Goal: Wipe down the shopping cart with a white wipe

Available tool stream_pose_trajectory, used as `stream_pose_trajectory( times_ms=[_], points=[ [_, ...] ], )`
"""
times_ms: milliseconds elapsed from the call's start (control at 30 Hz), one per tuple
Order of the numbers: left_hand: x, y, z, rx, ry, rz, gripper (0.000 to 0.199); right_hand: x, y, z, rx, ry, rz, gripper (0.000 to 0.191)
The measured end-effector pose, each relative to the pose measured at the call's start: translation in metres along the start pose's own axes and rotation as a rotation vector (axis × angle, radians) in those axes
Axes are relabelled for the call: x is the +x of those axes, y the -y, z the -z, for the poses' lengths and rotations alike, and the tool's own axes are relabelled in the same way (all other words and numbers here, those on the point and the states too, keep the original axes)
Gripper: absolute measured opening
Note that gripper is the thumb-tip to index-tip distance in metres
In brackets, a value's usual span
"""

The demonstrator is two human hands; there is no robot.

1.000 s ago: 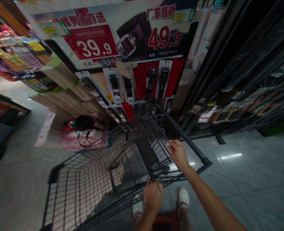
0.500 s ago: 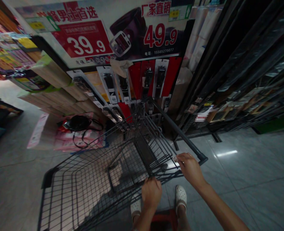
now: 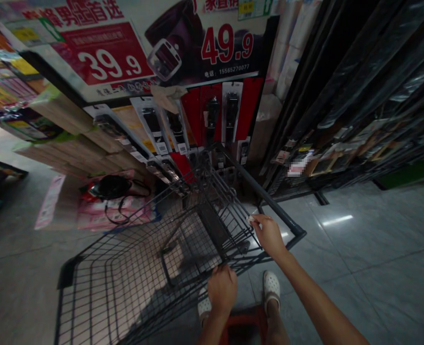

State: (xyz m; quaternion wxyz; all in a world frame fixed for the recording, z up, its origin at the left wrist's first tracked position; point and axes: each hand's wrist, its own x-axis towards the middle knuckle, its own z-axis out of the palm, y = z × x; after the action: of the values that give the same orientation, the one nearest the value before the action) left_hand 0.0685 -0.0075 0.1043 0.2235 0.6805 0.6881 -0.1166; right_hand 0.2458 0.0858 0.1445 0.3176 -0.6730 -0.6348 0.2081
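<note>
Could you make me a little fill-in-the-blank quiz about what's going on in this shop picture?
1. Both hands rest on a wire shopping ____.
2. The left hand grips its rear edge, while the right hand is at the ____ side of the cart.
3. The red price sign on the left reads ____.
4. The black bag lies on the ____.

Missing words: cart; right; 39.9; floor

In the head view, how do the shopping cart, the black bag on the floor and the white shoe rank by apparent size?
1. Shopping cart, by far the largest.
2. Black bag.
3. White shoe, although it is partly hidden and nearer the camera, so its rank below the bag is unsure.
</note>
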Motion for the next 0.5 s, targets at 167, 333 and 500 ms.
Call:
stream_pose_trajectory(
  times_ms=[167, 333, 500],
  points=[
    [-0.012, 0.010, -0.004, 0.017, -0.017, 0.000, 0.035, -0.016, 0.008, 0.004, -0.011, 0.049, -0.011, 0.023],
    [-0.031, 0.025, -0.010, 0.041, -0.022, -0.052, 0.041, -0.050, 0.017, 0.011, -0.041, 0.084, -0.045, 0.026],
    [-0.051, 0.042, -0.016, 0.063, -0.007, -0.107, 0.048, -0.079, 0.025, 0.012, -0.077, 0.144, -0.073, 0.027]
  ],
)
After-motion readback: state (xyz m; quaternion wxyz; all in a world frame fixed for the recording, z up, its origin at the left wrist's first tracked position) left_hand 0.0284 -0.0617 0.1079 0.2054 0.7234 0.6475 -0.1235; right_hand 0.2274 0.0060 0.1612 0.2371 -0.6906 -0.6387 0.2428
